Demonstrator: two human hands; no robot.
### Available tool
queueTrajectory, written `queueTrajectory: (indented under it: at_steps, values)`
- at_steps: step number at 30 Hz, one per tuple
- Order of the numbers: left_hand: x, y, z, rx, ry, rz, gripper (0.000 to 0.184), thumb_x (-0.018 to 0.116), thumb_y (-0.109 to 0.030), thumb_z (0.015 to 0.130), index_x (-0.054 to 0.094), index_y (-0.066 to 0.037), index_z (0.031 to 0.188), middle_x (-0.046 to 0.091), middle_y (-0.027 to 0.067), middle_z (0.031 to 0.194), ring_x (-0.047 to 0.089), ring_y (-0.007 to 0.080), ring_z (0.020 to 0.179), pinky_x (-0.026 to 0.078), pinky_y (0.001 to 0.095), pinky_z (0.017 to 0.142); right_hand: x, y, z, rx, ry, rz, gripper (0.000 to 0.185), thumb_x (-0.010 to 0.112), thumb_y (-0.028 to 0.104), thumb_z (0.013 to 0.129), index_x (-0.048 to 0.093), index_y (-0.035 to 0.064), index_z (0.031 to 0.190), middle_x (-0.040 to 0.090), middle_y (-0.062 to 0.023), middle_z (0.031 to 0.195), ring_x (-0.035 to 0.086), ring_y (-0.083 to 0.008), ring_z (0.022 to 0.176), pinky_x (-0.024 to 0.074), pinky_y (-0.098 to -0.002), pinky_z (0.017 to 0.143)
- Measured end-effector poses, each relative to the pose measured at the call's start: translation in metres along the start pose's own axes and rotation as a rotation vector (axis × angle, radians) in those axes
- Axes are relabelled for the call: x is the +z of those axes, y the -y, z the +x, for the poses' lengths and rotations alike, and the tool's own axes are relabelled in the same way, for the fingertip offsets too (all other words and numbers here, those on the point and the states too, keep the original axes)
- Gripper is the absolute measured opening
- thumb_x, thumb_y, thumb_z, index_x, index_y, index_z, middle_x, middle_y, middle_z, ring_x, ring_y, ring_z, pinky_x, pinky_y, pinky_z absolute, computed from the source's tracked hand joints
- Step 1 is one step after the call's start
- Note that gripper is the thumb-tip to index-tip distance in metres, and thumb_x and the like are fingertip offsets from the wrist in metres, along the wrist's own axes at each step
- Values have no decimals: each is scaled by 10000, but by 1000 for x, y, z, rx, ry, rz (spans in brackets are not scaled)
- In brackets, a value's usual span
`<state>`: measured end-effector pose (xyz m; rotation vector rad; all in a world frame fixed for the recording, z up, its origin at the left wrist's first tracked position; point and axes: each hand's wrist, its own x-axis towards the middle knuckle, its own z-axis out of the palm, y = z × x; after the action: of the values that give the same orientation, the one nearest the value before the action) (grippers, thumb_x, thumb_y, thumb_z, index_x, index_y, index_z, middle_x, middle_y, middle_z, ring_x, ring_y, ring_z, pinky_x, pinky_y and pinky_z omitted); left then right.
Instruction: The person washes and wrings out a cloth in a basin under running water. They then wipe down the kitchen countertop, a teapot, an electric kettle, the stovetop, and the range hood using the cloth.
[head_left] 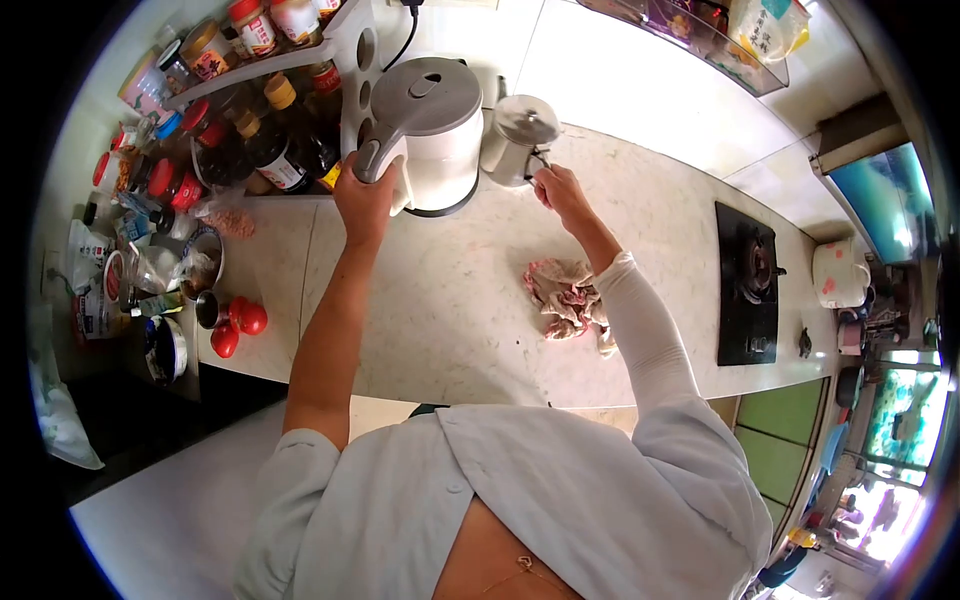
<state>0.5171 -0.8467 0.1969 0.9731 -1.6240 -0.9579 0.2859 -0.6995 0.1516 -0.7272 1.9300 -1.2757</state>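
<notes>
Apparently stone, the counter [430, 310] beneath the kettle [440, 145] meets tiles [620, 80].

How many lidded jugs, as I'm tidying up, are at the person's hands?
2: the white kettle, its handle at the left hand, and the metal jug to its right, its handle at the right hand. Neither is hidden.
</notes>
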Motion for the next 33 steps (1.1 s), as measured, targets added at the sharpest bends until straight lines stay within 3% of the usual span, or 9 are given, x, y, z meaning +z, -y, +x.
queueTrajectory:
  at_steps: [17,21,23,24,25,26,30,31,33]
  values:
    - [-2,9,3,-93,58,-12,309,682,-168,668,567,13,891,611,83,785,576,180,727,443,289,677,-28,5,72,-181,-81,-5,217,444,199,889,502,-7,924,558,-87,824,569,-146,669,473,-257,590]
    - [-1,23,4,-50,71,-96,396,712,-154,675,569,40,989,612,83,821,561,135,646,460,261,612,-20,-5,98,-214,-129,4,219,458,210,866,508,-2,878,555,-79,702,564,-153,598,450,-274,522]
    - [-4,-2,-2,-77,58,-61,426,699,-165,681,556,45,1024,607,124,933,567,186,842,438,304,769,-16,-3,97,-278,-162,-35,242,457,236,857,506,-1,865,520,-44,656,541,-129,575,443,-260,497]
    - [-4,4,-1,-76,59,-63,434,699,-178,680,550,39,1025,602,127,940,564,206,860,431,310,778,-18,-5,101,-241,-139,-48,263,479,238,846,510,-12,922,536,-54,689,543,-127,586,447,-249,494]
    - [0,29,5,133,-2,29,408,706,-208,645,548,14,949,597,115,864,578,241,804,448,314,741,-16,1,91,-265,-161,0,333,510,238,832,496,-31,1027,560,-77,750,548,-121,600,457,-238,504]
    - [-3,17,1,89,-9,37,398,702,-211,637,555,6,938,603,131,866,586,256,808,447,320,741,-15,4,87,-271,-173,26,383,517,223,831,468,-30,1114,575,-102,801,559,-122,615,466,-231,513]
    - [0,17,2,-17,7,62,388,701,-211,637,561,-10,938,608,148,863,586,268,822,445,312,740,-20,3,96,-177,-97,-14,270,504,217,856,504,10,1030,575,-65,848,594,-136,674,486,-236,580]
    - [0,19,3,17,2,41,383,701,-213,638,561,-10,931,608,147,857,586,271,818,446,314,734,-19,7,92,-168,-73,42,249,481,198,859,520,-30,952,568,-92,786,579,-144,631,471,-243,499]
    - [0,24,5,53,13,19,365,705,-221,639,557,-10,899,606,132,833,588,263,794,448,320,715,-22,12,80,-157,-28,-36,243,493,253,861,510,11,855,555,-62,755,543,-124,579,440,-237,503]
